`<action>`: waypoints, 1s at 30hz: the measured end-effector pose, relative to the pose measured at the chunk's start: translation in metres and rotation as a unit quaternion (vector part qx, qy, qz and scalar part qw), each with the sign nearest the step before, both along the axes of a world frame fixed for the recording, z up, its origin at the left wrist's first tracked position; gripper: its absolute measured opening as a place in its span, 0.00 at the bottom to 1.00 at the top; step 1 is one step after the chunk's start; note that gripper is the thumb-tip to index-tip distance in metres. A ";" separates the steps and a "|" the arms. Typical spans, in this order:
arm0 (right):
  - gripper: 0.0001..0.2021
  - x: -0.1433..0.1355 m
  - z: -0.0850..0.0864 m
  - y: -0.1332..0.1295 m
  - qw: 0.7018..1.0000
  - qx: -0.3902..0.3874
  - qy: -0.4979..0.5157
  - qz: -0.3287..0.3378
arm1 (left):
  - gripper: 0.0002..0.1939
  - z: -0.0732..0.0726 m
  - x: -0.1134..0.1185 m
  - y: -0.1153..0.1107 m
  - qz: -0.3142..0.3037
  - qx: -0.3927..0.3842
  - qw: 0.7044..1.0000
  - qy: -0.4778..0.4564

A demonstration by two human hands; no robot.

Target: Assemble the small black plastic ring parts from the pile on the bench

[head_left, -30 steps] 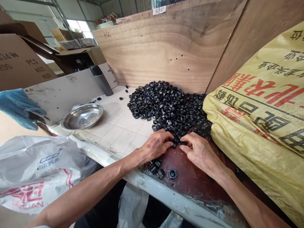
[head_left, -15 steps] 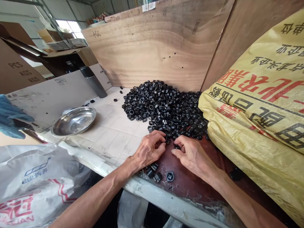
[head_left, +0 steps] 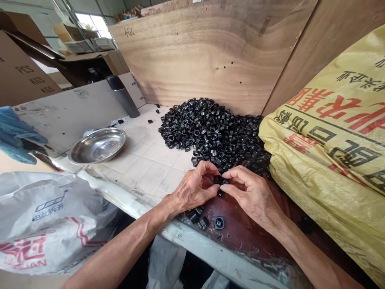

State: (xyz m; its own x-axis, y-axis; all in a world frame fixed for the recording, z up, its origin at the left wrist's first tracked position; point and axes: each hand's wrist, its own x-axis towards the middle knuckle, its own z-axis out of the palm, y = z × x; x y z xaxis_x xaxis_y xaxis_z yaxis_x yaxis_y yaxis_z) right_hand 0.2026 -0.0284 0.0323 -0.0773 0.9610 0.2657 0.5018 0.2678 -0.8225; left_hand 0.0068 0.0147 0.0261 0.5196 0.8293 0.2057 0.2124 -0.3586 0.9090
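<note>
My left hand (head_left: 197, 185) and my right hand (head_left: 248, 190) meet at the front of a heap of small black plastic rings (head_left: 207, 126). Between their fingertips is a black plastic part (head_left: 221, 180), pinched from both sides; the fingers partly cover it, so I cannot tell whether it is one piece or two. Another small dark bit shows just beneath it. Below my left hand, several black ring pieces (head_left: 198, 216) lie near the table edge. Beside them a round black knob-like part (head_left: 219, 222) rests with its hollow side up on the dark red surface.
A shiny metal bowl (head_left: 98, 146) stands at the left, with a dark grey flask (head_left: 123, 96) behind it. A yellow woven sack (head_left: 325, 152) bulges along the right side. Wooden boards (head_left: 198, 60) wall off the back. A white plastic bag (head_left: 51, 224) hangs at front left.
My hands, apart before, have come together, and both now grip the black part. The whole view has shifted slightly.
</note>
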 end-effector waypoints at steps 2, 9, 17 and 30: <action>0.05 0.000 0.003 0.000 1.000 0.020 0.002 0.003 | 0.16 -0.002 0.000 0.000 -0.005 -0.038 0.998 -0.055; 0.08 -0.001 0.009 -0.002 0.999 0.039 0.006 -0.011 | 0.17 0.001 -0.002 0.001 -0.019 -0.117 0.987 -0.104; 0.11 -0.001 0.003 -0.003 0.999 0.016 0.031 -0.038 | 0.14 0.004 -0.002 0.003 -0.018 -0.022 0.996 -0.081; 0.07 -0.002 0.008 -0.004 0.988 0.151 -0.043 -0.001 | 0.11 -0.004 -0.001 0.007 -0.028 0.081 0.989 -0.118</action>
